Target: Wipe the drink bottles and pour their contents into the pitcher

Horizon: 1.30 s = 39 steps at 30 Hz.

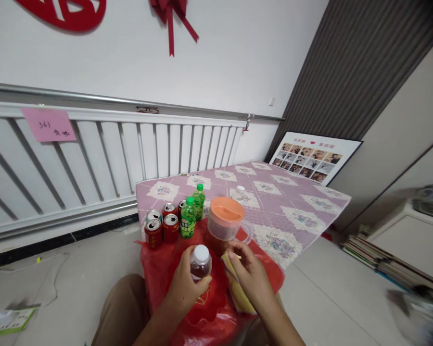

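My left hand (183, 286) is wrapped round a clear plastic bottle (201, 263) with a white cap, upright over the red plastic bag (159, 298). To its right, my right hand (248, 269) pinches the top of a yellow cloth (239, 294), which hangs down onto the bag. Just beyond both hands stands a clear jug (222, 230) with an orange lid (228, 210) and a handle on its right side. Two green bottles (188, 218) with green caps and several opened drink cans (153, 234) stand to the left.
A floral cloth covers the table (223, 177). On it, behind the jug, is another clear bottle (239, 193) with a white cap. A white radiator (108, 149) runs along the wall. A framed photo board (310, 156) leans at the far right, with stacked books (368, 257) on the floor.
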{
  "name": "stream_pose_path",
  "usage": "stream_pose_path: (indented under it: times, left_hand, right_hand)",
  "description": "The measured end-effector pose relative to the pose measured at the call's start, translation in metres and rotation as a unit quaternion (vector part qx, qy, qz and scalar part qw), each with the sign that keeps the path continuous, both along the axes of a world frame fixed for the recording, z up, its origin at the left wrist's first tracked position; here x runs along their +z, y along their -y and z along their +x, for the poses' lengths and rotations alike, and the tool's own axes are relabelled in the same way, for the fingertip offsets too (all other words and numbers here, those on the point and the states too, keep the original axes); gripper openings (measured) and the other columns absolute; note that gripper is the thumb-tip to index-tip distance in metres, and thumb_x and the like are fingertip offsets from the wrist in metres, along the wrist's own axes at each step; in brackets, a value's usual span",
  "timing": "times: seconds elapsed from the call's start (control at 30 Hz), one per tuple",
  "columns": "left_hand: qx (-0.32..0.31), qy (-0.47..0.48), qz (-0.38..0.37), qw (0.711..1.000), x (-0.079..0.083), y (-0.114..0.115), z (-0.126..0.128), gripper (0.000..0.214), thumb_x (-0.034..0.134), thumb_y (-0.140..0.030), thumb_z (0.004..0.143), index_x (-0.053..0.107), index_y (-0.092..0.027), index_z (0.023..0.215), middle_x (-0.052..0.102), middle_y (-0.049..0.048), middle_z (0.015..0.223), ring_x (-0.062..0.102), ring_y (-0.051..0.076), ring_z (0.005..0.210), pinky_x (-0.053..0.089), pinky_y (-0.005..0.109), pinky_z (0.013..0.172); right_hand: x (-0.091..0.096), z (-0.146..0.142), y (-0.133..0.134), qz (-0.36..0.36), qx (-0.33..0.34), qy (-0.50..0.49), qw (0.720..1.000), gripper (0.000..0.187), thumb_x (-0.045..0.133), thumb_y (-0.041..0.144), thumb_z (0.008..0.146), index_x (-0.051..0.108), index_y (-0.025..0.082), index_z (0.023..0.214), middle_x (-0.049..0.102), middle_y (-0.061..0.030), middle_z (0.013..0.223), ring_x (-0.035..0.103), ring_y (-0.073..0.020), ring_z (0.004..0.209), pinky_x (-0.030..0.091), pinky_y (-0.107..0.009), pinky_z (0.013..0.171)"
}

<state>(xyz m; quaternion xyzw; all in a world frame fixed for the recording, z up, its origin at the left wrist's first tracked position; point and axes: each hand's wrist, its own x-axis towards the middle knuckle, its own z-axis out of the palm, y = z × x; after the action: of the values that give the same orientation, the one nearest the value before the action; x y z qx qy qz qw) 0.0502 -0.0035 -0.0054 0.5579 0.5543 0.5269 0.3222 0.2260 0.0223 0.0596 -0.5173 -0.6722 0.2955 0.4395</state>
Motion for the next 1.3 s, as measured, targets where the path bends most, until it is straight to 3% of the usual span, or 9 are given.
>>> stream_pose_path:
  times: [0.1,0.23,0.4,0.5,0.6,0.67,0.83,1.07,1.3]
  left_hand:
    - [-0.005,0.004,-0.007,1.0,0.001,0.0,0.0,0.067,0.069,-0.014,0.065,0.044,-0.016,0.127,0.062,0.0134,0.124,0.061,0.026,0.113,0.047,0.042,0.1]
    - [-0.008,0.002,-0.009,1.0,0.002,0.0,0.0,0.066,0.067,-0.013,0.064,0.044,-0.015,0.126,0.061,0.0144,0.123,0.061,0.027,0.113,0.047,0.043,0.1]
    - [-0.016,0.006,-0.002,1.0,0.004,0.0,-0.001,0.063,0.065,-0.013,0.065,0.045,-0.015,0.124,0.064,0.0118,0.119,0.063,0.026,0.11,0.048,0.041,0.099]
    - [-0.011,0.002,-0.006,1.0,0.005,0.0,-0.001,0.064,0.066,-0.014,0.064,0.045,-0.016,0.125,0.065,0.0116,0.119,0.064,0.026,0.109,0.048,0.042,0.099]
    - [-0.001,-0.005,-0.011,1.0,0.005,0.001,-0.002,0.065,0.068,-0.015,0.063,0.047,-0.017,0.124,0.065,0.012,0.12,0.063,0.028,0.11,0.049,0.043,0.099]
    - [0.002,-0.008,-0.011,1.0,0.006,0.001,-0.002,0.065,0.069,-0.016,0.062,0.047,-0.016,0.123,0.065,0.0127,0.12,0.063,0.029,0.111,0.049,0.043,0.098]
    - [-0.011,-0.013,-0.023,1.0,0.008,0.001,-0.002,0.064,0.067,-0.018,0.064,0.045,-0.015,0.124,0.064,0.0146,0.121,0.063,0.029,0.111,0.052,0.043,0.094]
    - [-0.008,-0.008,-0.02,1.0,0.01,0.002,-0.003,0.063,0.068,-0.017,0.064,0.047,-0.017,0.123,0.065,0.0123,0.119,0.064,0.028,0.109,0.051,0.043,0.095]
    - [-0.014,0.003,-0.013,1.0,0.003,0.0,-0.003,0.065,0.067,-0.018,0.064,0.045,-0.016,0.125,0.065,0.0118,0.119,0.064,0.027,0.107,0.052,0.041,0.094]
  right_hand:
    - [-0.019,0.032,-0.009,0.0,-0.052,0.084,0.995,0.031,0.041,0.041,0.092,0.061,0.018,0.099,0.071,-0.0105,0.098,0.068,-0.0237,0.09,0.055,-0.036,0.08]
    - [-0.041,0.053,-0.015,-0.008,-0.077,0.142,0.987,0.029,0.041,0.03,0.087,0.064,0.016,0.1,0.071,-0.0144,0.104,0.067,-0.0267,0.098,0.052,-0.042,0.089]
    - [-0.062,0.041,-0.007,-0.028,-0.072,0.225,0.971,0.044,0.059,0.022,0.075,0.063,0.016,0.119,0.064,-0.0173,0.125,0.055,-0.033,0.119,0.043,-0.049,0.1]
    - [-0.071,0.032,-0.002,-0.055,-0.088,0.314,0.944,0.053,0.059,0.023,0.079,0.056,0.02,0.132,0.05,-0.0174,0.143,0.043,-0.0394,0.13,0.041,-0.059,0.096]
    - [-0.076,0.028,0.0,-0.079,-0.102,0.403,0.906,0.06,0.058,0.025,0.082,0.047,0.022,0.141,0.04,-0.0162,0.152,0.039,-0.0404,0.133,0.044,-0.058,0.091]
    - [-0.077,0.029,-0.001,-0.087,-0.109,0.415,0.899,0.062,0.059,0.025,0.083,0.044,0.023,0.143,0.038,-0.0164,0.152,0.042,-0.0399,0.131,0.046,-0.056,0.088]
    - [-0.076,0.041,-0.003,-0.083,-0.106,0.395,0.909,0.055,0.051,0.02,0.088,0.046,0.023,0.142,0.049,-0.0157,0.143,0.055,-0.0345,0.119,0.049,-0.047,0.088]
    - [-0.082,0.065,0.003,0.025,-0.087,0.222,0.971,0.05,0.045,0.018,0.086,0.052,0.015,0.135,0.059,-0.0155,0.129,0.058,-0.0277,0.117,0.046,-0.043,0.101]
    - [-0.033,0.042,0.034,0.05,-0.105,0.068,0.991,0.05,0.049,0.035,0.09,0.045,0.022,0.138,0.055,-0.0121,0.138,0.053,-0.0268,0.126,0.045,-0.044,0.105]
